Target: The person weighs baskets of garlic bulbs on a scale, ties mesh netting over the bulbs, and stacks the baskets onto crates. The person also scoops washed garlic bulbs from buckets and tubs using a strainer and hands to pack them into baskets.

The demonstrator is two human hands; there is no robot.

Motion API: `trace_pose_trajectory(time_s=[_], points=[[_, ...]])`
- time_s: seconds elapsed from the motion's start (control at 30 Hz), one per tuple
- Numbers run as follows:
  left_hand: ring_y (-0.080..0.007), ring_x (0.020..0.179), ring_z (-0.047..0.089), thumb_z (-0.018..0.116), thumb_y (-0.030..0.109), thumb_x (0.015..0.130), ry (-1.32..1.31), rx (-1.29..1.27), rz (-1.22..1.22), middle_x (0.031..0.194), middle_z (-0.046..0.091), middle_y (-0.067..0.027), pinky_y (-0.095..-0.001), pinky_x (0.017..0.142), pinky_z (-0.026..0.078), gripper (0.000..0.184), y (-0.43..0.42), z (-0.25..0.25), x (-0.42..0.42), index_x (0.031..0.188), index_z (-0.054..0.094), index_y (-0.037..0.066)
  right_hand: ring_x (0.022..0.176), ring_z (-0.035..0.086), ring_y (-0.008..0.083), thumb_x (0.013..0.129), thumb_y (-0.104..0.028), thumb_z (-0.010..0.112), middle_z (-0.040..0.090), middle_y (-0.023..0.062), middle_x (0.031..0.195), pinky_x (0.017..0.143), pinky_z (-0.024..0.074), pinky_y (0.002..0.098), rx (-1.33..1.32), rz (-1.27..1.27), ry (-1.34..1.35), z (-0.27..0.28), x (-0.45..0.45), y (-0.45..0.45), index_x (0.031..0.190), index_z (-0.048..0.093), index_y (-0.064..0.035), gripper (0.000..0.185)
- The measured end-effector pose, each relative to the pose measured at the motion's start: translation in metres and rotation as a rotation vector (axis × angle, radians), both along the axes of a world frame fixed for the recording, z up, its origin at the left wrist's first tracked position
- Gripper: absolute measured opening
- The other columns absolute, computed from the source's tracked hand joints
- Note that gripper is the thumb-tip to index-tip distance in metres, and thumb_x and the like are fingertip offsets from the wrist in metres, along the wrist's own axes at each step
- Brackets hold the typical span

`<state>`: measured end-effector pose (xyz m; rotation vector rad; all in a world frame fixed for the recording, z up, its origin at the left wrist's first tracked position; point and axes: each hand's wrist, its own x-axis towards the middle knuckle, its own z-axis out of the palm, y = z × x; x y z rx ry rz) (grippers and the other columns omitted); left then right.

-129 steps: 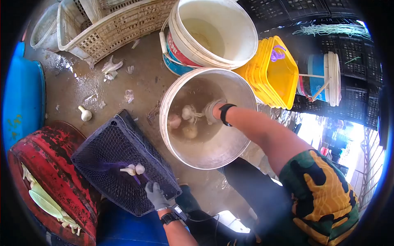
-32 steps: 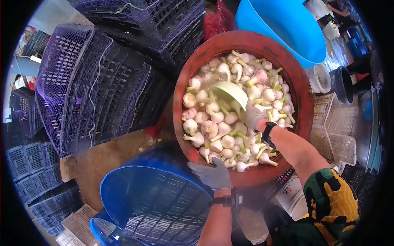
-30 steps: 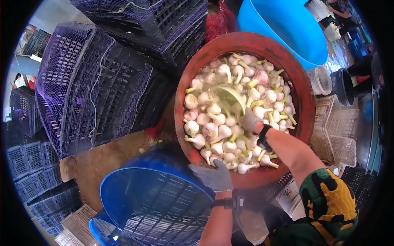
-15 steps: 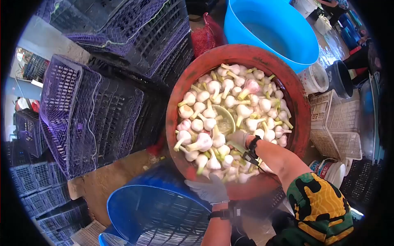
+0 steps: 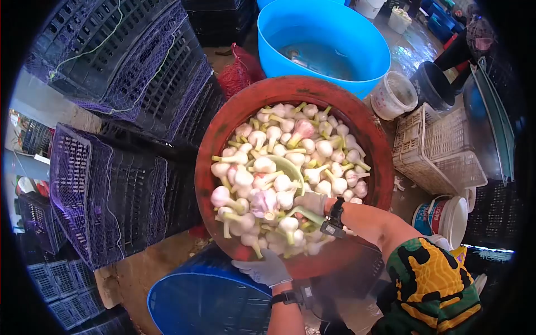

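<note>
Many white garlic bulbs (image 5: 324, 148) with trimmed stems fill a round red tub (image 5: 209, 167) with liquid among them. My gloved right hand (image 5: 312, 203) is closed around the handle of a pale green scoop (image 5: 294, 167). The scoop's bowl sits among the bulbs, heaped with garlic that partly hides it. My gloved left hand (image 5: 267, 269) is at the tub's near rim, fingers stretched out to the left, just above a blue plastic basket (image 5: 206, 301). Nothing shows in that hand; whether it touches the rim I cannot tell.
Black crates (image 5: 128, 195) wrapped in purple netting stand stacked at left. Behind the tub are a light-blue basin (image 5: 321, 56) and a red mesh sack (image 5: 234, 78). White buckets (image 5: 393, 95) and a cream crate (image 5: 430, 145) stand at right. Another person (image 5: 455, 53) is at the upper right.
The scoop now carries a heap of garlic and its bowl has shifted within the tub. My left hand has moved slightly left and down. The whole view has shifted.
</note>
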<state>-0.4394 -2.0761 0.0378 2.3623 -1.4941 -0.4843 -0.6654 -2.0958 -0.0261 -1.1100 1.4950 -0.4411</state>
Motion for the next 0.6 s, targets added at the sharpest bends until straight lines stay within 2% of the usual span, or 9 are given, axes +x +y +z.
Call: trace_pose_trajectory(time_s=[0.03,0.13,0.17,0.3,0.33,0.43,0.47,0.53,0.6], points=[[-0.0429,0.11,0.048,0.065,0.028,0.076,0.003,0.005,-0.016,0.126,0.038,-0.0303,-0.0457,0.092,0.043,0.091,-0.002,0.004,-0.003,0.139,0.011,-0.009,0.064,0.063,0.0152,0.083,-0.021,0.057,0.066,0.0037,0.074,0.061,0.0519,0.0293,-0.053,0.275,0.125,0.024,-0.007,-0.005,0.089,0.067,-0.01,0.016],[-0.043,0.109,0.05,0.062,0.031,0.08,-0.011,0.019,-0.032,0.126,0.041,-0.0308,-0.0466,0.089,0.044,0.087,0.0,0.006,-0.001,0.138,0.014,-0.01,0.053,0.058,0.014,0.089,-0.018,0.049,0.06,0.0049,0.067,0.052,0.0509,0.027,0.179,-0.235,-0.332,0.06,-0.001,0.012,0.089,0.061,-0.0027,0.02],[-0.0428,0.11,0.05,0.063,0.031,0.08,0.003,0.012,-0.027,0.127,0.04,-0.0309,-0.0465,0.09,0.044,0.088,0.0,0.006,-0.001,0.139,0.013,-0.01,0.053,0.057,0.0129,0.09,-0.019,0.049,0.058,0.0036,0.065,0.052,0.0502,0.0272,0.357,-0.595,-0.695,0.041,0.002,0.02,0.089,0.061,-0.004,0.02],[-0.0426,0.111,0.05,0.065,0.034,0.08,-0.004,-0.004,-0.049,0.127,0.04,-0.032,-0.0456,0.09,0.044,0.091,0.003,0.004,0.001,0.139,0.013,-0.01,0.056,0.058,0.0132,0.089,-0.022,0.05,0.058,0.0017,0.065,0.054,0.049,0.0284,-0.067,-0.186,-0.353,0.019,-0.02,0.06,0.081,0.062,-0.0067,0.02],[-0.0426,0.111,0.05,0.065,0.035,0.08,-0.003,0.01,-0.044,0.126,0.041,-0.0322,-0.0453,0.091,0.044,0.091,0.003,0.006,0.001,0.14,0.013,-0.01,0.056,0.058,0.0132,0.089,-0.022,0.05,0.058,0.0017,0.065,0.054,0.049,0.0284,-0.061,-0.203,-0.345,0.03,-0.026,0.067,0.081,0.062,-0.0067,0.02],[-0.0438,0.108,0.051,0.062,0.037,0.082,0.064,-0.053,-0.059,0.121,0.044,-0.032,-0.0451,0.09,0.046,0.086,0.002,0.002,0.004,0.138,0.017,-0.01,0.06,0.06,0.0139,0.088,-0.023,0.053,0.06,0.0025,0.067,0.056,0.0498,0.029,-0.07,-0.489,-0.538,0.112,-0.041,0.099,0.085,0.062,-0.0065,0.019],[-0.0443,0.107,0.051,0.059,0.04,0.084,-0.089,-0.149,-0.078,0.12,0.045,-0.0321,-0.0459,0.089,0.046,0.082,0.001,-0.006,0.002,0.136,0.02,-0.01,0.061,0.06,0.0141,0.088,-0.023,0.054,0.06,0.0027,0.068,0.056,0.05,0.0292,-0.046,-0.607,-0.61,0.136,-0.039,0.121,0.086,0.062,-0.0065,0.019],[-0.045,0.107,0.05,0.056,0.042,0.085,-0.006,-0.062,-0.119,0.119,0.044,-0.0318,-0.0471,0.088,0.046,0.08,0.005,0.005,0.002,0.134,0.02,-0.01,0.063,0.061,0.0146,0.087,-0.024,0.055,0.061,0.0032,0.069,0.058,0.0506,0.0295,-0.002,-0.853,-0.736,0.155,-0.035,0.167,0.088,0.062,-0.0064,0.019],[-0.0449,0.105,0.052,0.056,0.041,0.084,-0.042,0.019,-0.093,0.118,0.044,-0.0312,-0.047,0.087,0.046,0.081,0.005,-0.001,0.001,0.135,0.019,-0.009,0.067,0.062,0.017,0.088,-0.026,0.058,0.061,0.006,0.076,0.061,0.0522,0.0319,-0.248,-0.436,-0.023,0.131,-0.066,0.238,0.101,0.06,-0.0045,0.026]])
